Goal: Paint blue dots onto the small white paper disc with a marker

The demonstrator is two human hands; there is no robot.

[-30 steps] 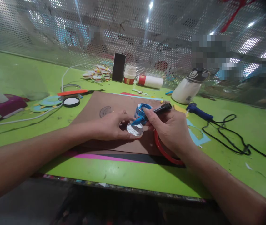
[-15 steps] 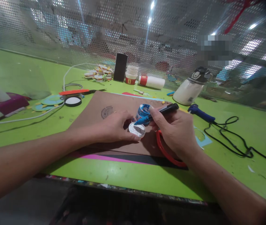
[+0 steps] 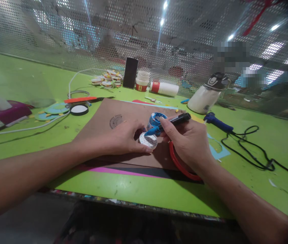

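Left hand (image 3: 126,136), loosely curled, pinches the white disc (image 3: 150,142) at its three o'clock; right hand (image 3: 189,142) grips the marker (image 3: 178,119), tip at the disc's eleven o'clock. Rim seemingly marked; much centre blank.

**Blue-tipped marker (image 3: 156,130) at a white disc (image 3: 151,142)**

The disc is small, round and flat-faced, with dark marks spaced around its rim and thin lines across the middle. It sits face up, gripped at its edge by the left hand (image 3: 126,136). The marker, blue in front and black behind, slants through the right hand (image 3: 189,140), tip down at the disc's upper-left part; contact is unclear.
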